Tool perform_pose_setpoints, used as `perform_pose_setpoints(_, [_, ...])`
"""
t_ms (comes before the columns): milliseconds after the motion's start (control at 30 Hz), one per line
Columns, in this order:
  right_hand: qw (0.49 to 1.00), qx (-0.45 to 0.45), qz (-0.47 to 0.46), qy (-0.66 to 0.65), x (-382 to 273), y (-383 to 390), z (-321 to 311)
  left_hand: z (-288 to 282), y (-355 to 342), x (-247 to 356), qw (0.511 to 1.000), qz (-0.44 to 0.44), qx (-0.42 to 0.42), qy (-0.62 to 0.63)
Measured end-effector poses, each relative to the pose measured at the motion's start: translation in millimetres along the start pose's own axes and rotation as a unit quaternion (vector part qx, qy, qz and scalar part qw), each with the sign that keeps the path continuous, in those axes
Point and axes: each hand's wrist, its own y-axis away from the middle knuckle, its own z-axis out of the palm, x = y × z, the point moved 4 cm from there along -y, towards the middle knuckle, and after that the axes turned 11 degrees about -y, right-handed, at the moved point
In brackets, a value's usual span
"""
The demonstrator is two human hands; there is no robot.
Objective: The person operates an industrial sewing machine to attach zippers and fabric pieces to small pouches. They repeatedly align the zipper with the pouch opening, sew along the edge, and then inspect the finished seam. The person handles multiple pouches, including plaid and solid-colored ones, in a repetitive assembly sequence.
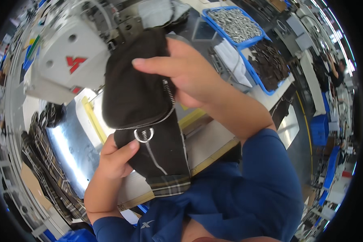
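Observation:
A dark brown fabric piece (139, 92) is held up in front of my chest. A zipper (169, 107) curves round its rounded upper part. Below that sit a silver D-shaped ring (144, 135) and a light stitched line, and the bottom end is plaid. My left hand (117, 156) pinches the lower left edge, its thumb beside the ring. Higher up, my right hand (189, 70) grips the right edge, thumb lying across the front and fingers mostly hidden behind.
A white sewing machine (64, 56) stands at the left beyond the fabric. Plaid fabric pieces (48, 161) are stacked along the table's left side. Blue trays at the far right hold small metal parts (234, 24) and dark fabric pieces (268, 64). Another person (335, 70) is in the distance.

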Motion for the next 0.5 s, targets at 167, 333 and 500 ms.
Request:
perform_pose_setpoints(167, [1.000,-0.008,0.020,-0.009,-2,0,0,-7,1,-4,1.000,0.025,0.011,0.006])
perform_pose_setpoints(333, [1.000,-0.019,0.021,-0.013,1,0,-2,-13,1,-8,0.997,0.060,-0.033,0.029])
perform_pose_setpoints(500, [1.000,-0.009,0.023,-0.017,3,1,0,-18,3,-11,0.997,0.076,-0.005,0.013])
